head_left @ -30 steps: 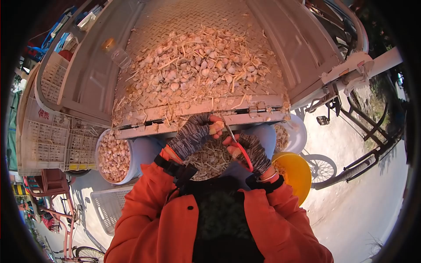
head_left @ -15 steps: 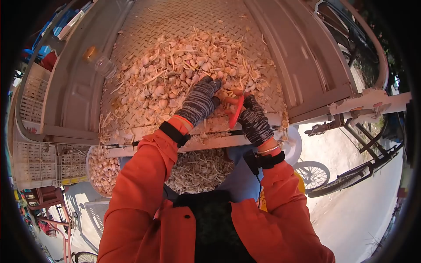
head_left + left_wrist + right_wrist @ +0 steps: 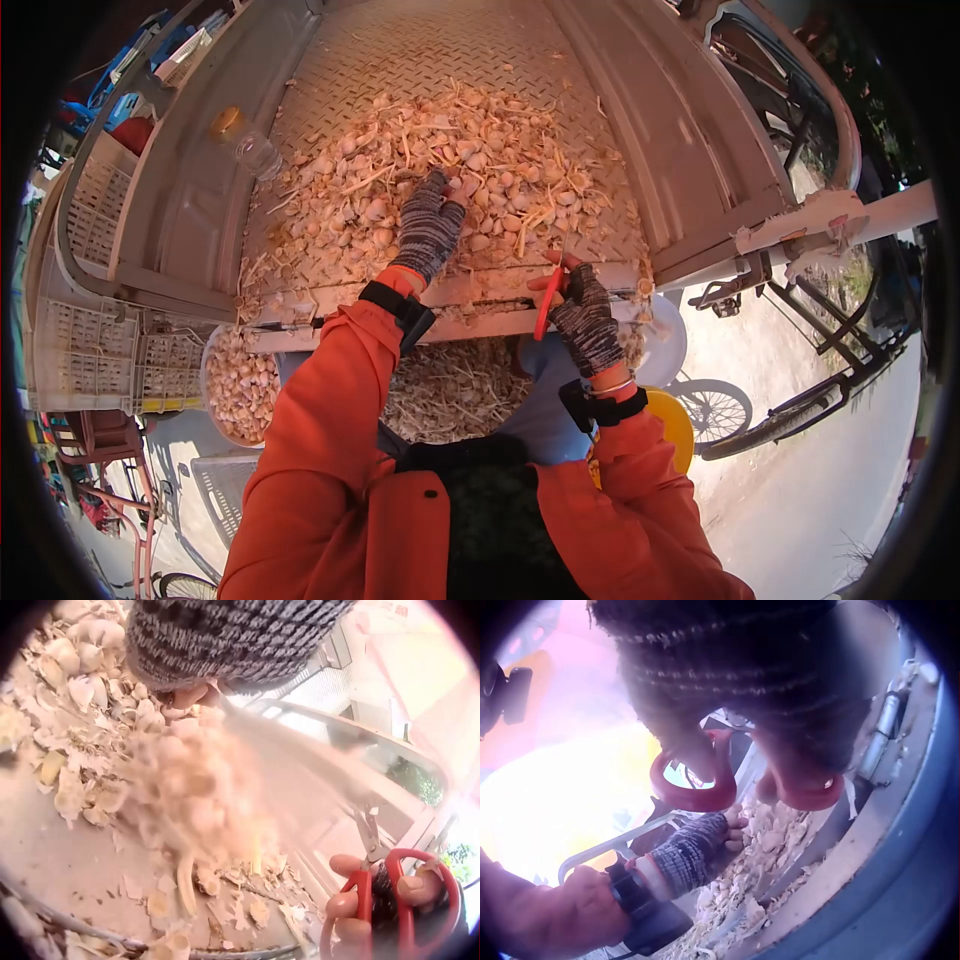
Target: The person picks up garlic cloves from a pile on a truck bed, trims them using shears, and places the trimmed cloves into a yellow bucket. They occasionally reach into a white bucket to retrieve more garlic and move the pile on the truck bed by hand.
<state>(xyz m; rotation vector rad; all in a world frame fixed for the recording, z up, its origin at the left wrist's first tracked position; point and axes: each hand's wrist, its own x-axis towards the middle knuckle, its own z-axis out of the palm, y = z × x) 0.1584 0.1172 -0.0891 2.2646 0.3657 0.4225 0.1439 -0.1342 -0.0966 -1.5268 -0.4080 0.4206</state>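
Note:
My left hand (image 3: 432, 225), in a grey knitted fingerless glove, reaches into the heap of garlic (image 3: 515, 195) on the metal truck bed. Its fingertips are down among the bulbs; I cannot tell whether they grip one. The left wrist view shows blurred garlic (image 3: 202, 787) below the glove. Near the bed's front edge, my right hand (image 3: 583, 315) holds red-handled scissors (image 3: 546, 305). Fingers pass through both handle loops (image 3: 405, 900), and the blades (image 3: 369, 832) point away from me.
A clear jar with a yellow lid (image 3: 228, 124) lies left of the heap. Below the bed's edge stand a tub of garlic (image 3: 240, 390), a container of dry stalk trimmings (image 3: 455, 390) and a yellow bucket (image 3: 672, 430). Plastic crates (image 3: 85, 350) are at the left, a bicycle wheel (image 3: 712, 410) at the right.
Both hands have gone from over the lap to the truck bed. In the last half second the left went left into the heap, while the right drew back toward the edge with the scissors.

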